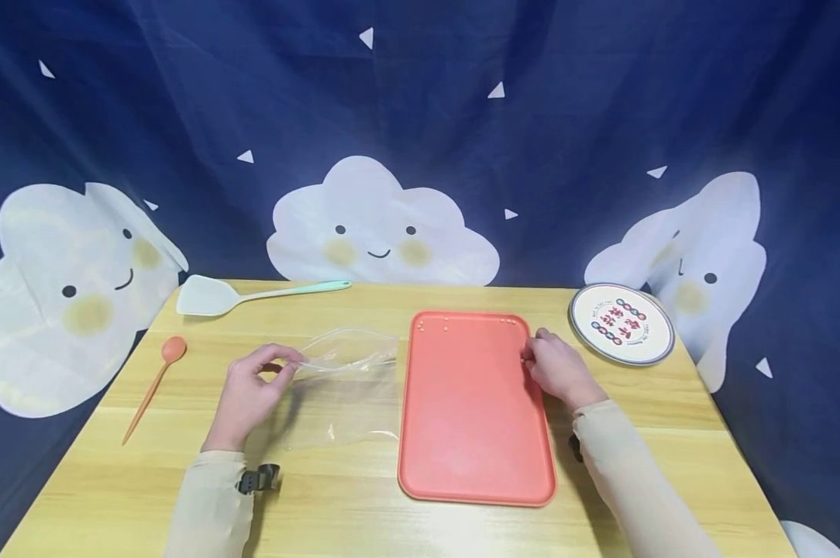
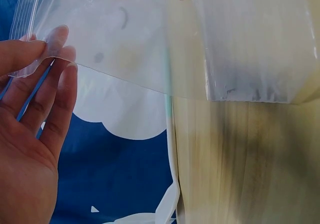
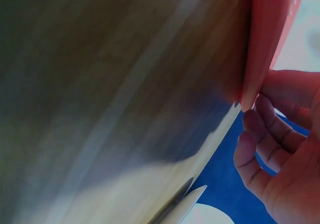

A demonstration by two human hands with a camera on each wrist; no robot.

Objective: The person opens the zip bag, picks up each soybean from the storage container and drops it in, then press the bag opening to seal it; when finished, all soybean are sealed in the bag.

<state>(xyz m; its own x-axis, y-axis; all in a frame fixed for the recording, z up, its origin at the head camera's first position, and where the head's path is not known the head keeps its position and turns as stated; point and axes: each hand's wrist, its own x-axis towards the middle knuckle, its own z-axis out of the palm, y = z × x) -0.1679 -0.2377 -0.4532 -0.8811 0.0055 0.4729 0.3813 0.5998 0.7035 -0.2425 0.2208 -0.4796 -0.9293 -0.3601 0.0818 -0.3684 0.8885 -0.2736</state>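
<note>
My left hand [image 1: 253, 391] pinches the opening edge of a clear zip-lock bag [image 1: 343, 403] between thumb and fingertips. The bag spreads over the table up to the tray's left side; its zip strip shows at the top left of the left wrist view. At the right rim of a coral-red tray [image 1: 472, 418], my right hand [image 1: 558, 368] has its thumb and fingers on the edge. The right wrist view shows the thumb and curled fingers meeting at this rim [image 3: 272, 26]. Several tiny pale beads [image 1: 507, 321] lie along the tray's far end.
A white-and-mint spatula [image 1: 211, 296] lies at the table's back left, with an orange spoon [image 1: 173, 350] in front of it. To the right, beyond my right hand, is a round plate [image 1: 622, 324] with red markings. A dark blue cloud-print curtain [image 1: 420, 93] hangs behind the table.
</note>
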